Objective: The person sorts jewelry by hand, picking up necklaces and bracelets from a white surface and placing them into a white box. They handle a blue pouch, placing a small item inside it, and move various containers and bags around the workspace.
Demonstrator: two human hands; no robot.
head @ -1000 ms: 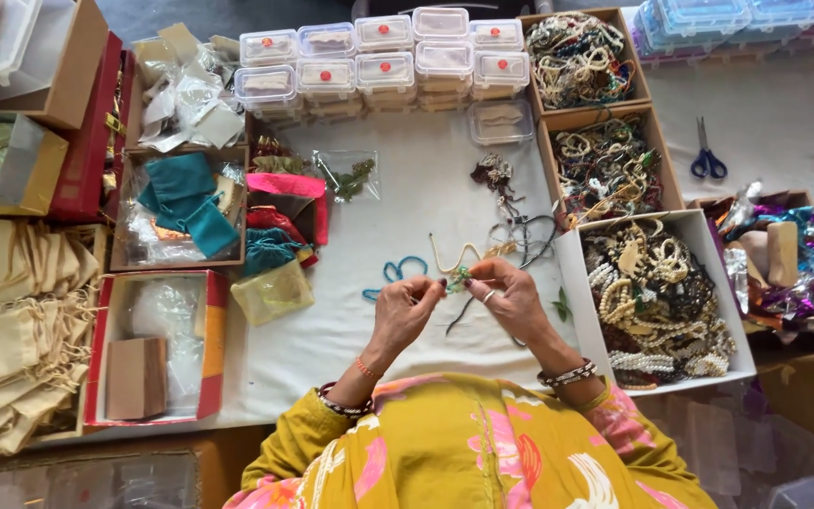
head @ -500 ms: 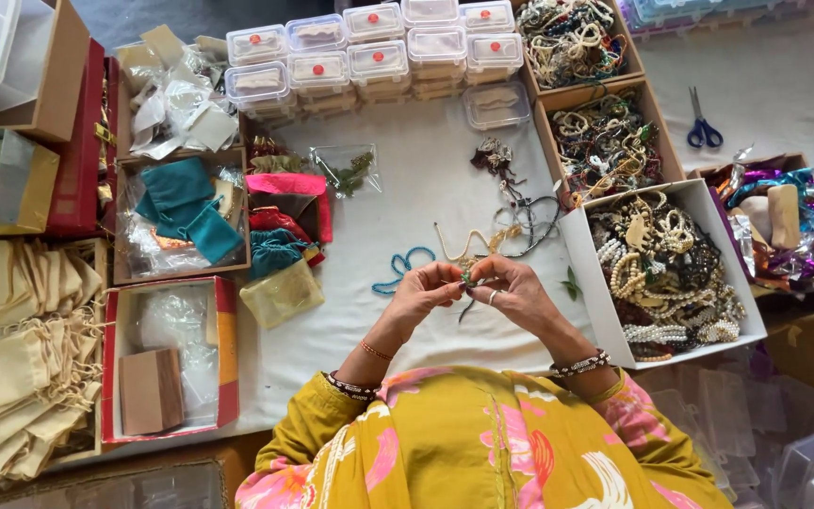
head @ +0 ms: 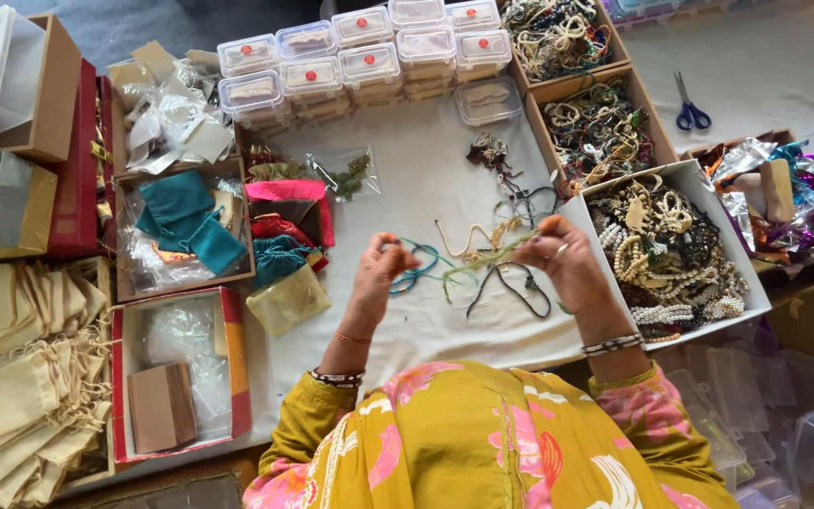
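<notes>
Holding a green cord point(head: 482, 259) taut — my left hand point(head: 379, 273) and right hand point(head: 567, 259) each pinch an end, its long axis running left-right, rising rightward.

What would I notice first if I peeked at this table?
Probably the two hands in the middle, the left hand and right hand, stretching a green cord between them above the white cloth. Next, the box of beads on the right, and the teal pouches on the left.

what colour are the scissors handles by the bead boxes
Blue; the scissors lie on the white cloth, seen in the head view.
</notes>
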